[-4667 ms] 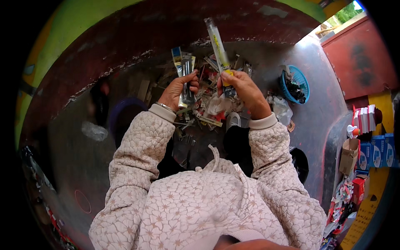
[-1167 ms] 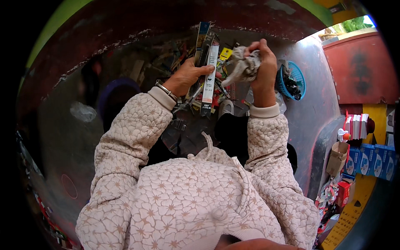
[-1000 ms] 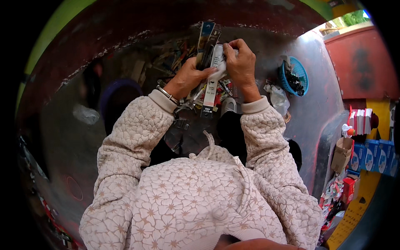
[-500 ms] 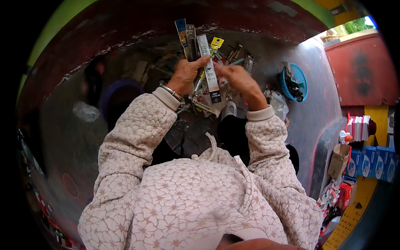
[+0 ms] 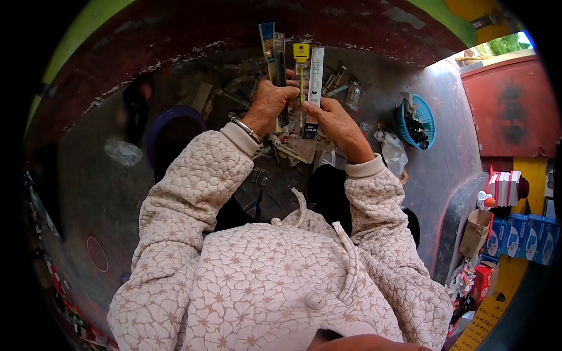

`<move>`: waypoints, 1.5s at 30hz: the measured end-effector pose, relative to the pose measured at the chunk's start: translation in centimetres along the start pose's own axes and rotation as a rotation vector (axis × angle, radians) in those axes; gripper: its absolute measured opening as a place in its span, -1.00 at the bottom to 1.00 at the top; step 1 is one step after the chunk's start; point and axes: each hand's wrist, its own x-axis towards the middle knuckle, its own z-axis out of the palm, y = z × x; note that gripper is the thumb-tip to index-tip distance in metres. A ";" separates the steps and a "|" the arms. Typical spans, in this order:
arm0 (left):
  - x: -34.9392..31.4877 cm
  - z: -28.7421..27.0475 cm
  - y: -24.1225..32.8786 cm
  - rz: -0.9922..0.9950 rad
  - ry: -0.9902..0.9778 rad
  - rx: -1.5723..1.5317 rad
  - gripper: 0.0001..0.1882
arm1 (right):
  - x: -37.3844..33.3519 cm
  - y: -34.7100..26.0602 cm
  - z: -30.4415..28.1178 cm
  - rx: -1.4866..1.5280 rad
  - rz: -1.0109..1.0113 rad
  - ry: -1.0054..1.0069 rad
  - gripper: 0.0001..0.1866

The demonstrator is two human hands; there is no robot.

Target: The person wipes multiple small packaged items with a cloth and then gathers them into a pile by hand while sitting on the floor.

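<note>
My left hand [image 5: 266, 105] is closed round a few slim packets held upright. Among them are a blue-topped packet [image 5: 267, 35] and a dark one [image 5: 280, 61]. My right hand [image 5: 342, 126] pinches a long white packet [image 5: 316, 73] with a black lower end. Between the hands stands a narrow yellow-topped packet [image 5: 301, 54]; left fingertips reach behind it, and I cannot tell which hand carries it. What the packets contain is too small to make out. Below and behind the hands lies a jumbled pile of slim packets and loose pieces [image 5: 290, 151] on the floor.
At the right stands a blue plastic basket [image 5: 432, 126] with dark things inside, beside a clear plastic bag [image 5: 393, 153]. A purple tub [image 5: 159, 124] is at the left, near another clear bag [image 5: 124, 153]. Blue boxes [image 5: 521, 237] and a cardboard box [image 5: 476, 234] line the far right.
The white packet has shifted right, away from the left hand's bunch, and is now in my right hand. The yellow-topped packet now stands upright between both hands.
</note>
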 end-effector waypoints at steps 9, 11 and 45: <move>0.6 -0.9 0.0 -0.261 -0.143 -0.028 -0.76 | 0.1 1.0 -1.1 -0.076 -0.038 -0.068 -0.63; 0.9 -1.1 -0.4 -0.308 -0.117 -0.065 -0.78 | -0.2 0.5 -1.1 -0.071 0.000 -0.075 -0.63; 1.7 -1.1 -0.9 -0.299 0.174 -0.202 -0.88 | -0.8 -1.4 -7.4 -0.172 -0.198 0.341 -0.57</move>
